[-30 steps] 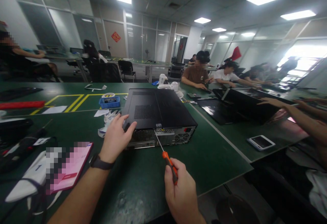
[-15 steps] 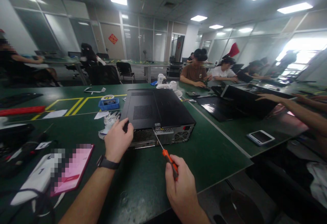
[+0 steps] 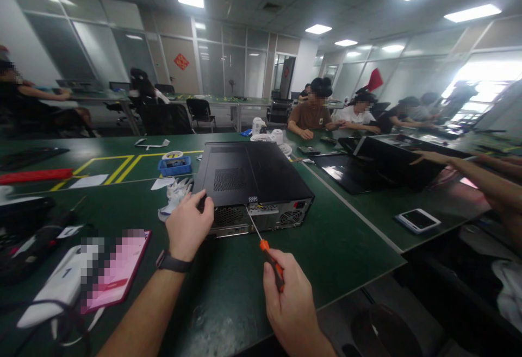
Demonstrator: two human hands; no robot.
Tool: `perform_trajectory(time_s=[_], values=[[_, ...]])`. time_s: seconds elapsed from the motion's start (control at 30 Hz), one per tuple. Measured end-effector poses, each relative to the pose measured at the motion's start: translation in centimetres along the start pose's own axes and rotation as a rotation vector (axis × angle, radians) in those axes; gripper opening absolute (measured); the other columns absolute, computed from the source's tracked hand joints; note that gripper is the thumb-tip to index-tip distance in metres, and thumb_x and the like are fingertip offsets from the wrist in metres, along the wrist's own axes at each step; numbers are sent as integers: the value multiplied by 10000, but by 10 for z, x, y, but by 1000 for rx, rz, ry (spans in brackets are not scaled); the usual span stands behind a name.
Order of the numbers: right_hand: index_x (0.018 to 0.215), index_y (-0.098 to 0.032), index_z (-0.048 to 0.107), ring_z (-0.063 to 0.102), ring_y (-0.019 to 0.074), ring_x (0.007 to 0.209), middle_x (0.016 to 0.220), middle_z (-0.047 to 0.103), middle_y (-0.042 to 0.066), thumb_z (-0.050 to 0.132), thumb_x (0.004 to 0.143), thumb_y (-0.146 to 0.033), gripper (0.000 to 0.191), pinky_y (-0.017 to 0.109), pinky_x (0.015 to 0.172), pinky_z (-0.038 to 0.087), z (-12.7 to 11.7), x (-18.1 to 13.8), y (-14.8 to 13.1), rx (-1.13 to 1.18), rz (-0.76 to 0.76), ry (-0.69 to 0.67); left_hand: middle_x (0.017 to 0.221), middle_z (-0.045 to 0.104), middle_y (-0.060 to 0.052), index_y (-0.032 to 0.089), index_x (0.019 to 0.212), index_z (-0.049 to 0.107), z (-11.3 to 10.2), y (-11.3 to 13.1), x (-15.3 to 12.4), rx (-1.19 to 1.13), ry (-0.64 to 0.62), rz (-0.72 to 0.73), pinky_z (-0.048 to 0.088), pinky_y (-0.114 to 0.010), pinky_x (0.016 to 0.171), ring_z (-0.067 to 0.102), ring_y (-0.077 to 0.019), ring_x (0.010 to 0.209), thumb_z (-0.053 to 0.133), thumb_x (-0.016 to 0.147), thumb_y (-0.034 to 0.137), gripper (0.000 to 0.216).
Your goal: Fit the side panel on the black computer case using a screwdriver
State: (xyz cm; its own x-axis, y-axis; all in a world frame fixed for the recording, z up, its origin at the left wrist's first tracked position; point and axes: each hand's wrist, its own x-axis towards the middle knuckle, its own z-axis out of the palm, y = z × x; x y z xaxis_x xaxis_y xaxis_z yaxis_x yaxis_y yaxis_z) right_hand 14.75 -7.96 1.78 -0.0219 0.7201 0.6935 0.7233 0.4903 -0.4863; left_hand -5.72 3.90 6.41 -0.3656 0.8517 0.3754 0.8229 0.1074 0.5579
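A black desktop computer case (image 3: pixel 248 175) lies flat on the green table (image 3: pixel 334 248), its rear panel facing me. My left hand (image 3: pixel 188 226), with a dark watch on the wrist, grips the case's near left corner, fingers curled over the edge. My right hand (image 3: pixel 291 302) is closed around the orange handle of a screwdriver (image 3: pixel 267 251). The thin shaft points up and away, its tip at the top edge of the rear panel.
White gloves (image 3: pixel 175 194) and a blue parts tray (image 3: pixel 174 165) lie left of the case. A pink booklet (image 3: pixel 116 270) and cables sit at the near left. A phone (image 3: pixel 418 220) lies right. Other people's arms reach over another black case (image 3: pixel 391 164) on the right.
My left hand has drawn its fingers in from a spread hold to a tighter grip on the case corner. The screwdriver stays at the rear panel.
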Motion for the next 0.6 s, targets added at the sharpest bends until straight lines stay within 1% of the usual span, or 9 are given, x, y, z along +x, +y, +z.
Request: perform_trajectory(time_s=[0.13, 0.23, 0.3, 0.43, 0.53, 0.6], values=[[1162, -198, 576, 693, 198, 803, 899, 680, 64, 486, 1006, -207, 181, 312, 692, 566, 1, 0, -1, 0, -9, -19, 1359, 678, -134, 240, 1236, 745, 1, -1, 1, 10, 12, 1, 518, -503, 973, 657, -365, 1188, 499, 919, 459, 457], [1157, -199, 576, 692, 196, 796, 893, 678, 62, 485, 1003, -205, 179, 312, 690, 567, 0, -2, -2, -1, -10, -10, 1333, 695, -128, 249, 1214, 756, 1, 0, -2, 17, 23, 9, 528, -491, 957, 665, -353, 1179, 505, 920, 456, 439], [1157, -196, 572, 686, 192, 767, 875, 671, 58, 487, 999, -203, 179, 310, 672, 563, -2, -3, -3, -10, -22, 13, 1308, 709, -127, 250, 1210, 757, 3, 4, -9, 22, 30, 31, 535, -479, 948, 663, -344, 1189, 503, 925, 461, 436], [1155, -186, 573, 675, 188, 732, 849, 665, 56, 510, 994, -212, 174, 311, 659, 552, -12, -3, -4, -60, -35, 53, 1348, 680, -137, 252, 1253, 731, 9, 15, -30, 30, 36, 114, 526, -431, 974, 610, -307, 1283, 453, 962, 472, 459], [1145, -190, 581, 682, 185, 748, 863, 674, 59, 504, 1002, -217, 164, 303, 667, 553, -20, -4, -1, -59, 4, 58, 1394, 636, -161, 249, 1289, 709, 12, 19, -39, 44, 33, 154, 530, -437, 968, 586, -320, 1310, 454, 963, 505, 487], [1140, -197, 587, 684, 183, 751, 869, 675, 55, 497, 1005, -220, 164, 298, 664, 553, -23, -6, 3, -45, 23, 47, 1372, 641, -176, 238, 1287, 709, 13, 18, -39, 55, 29, 172, 528, -452, 975, 587, -335, 1302, 467, 955, 532, 506]])
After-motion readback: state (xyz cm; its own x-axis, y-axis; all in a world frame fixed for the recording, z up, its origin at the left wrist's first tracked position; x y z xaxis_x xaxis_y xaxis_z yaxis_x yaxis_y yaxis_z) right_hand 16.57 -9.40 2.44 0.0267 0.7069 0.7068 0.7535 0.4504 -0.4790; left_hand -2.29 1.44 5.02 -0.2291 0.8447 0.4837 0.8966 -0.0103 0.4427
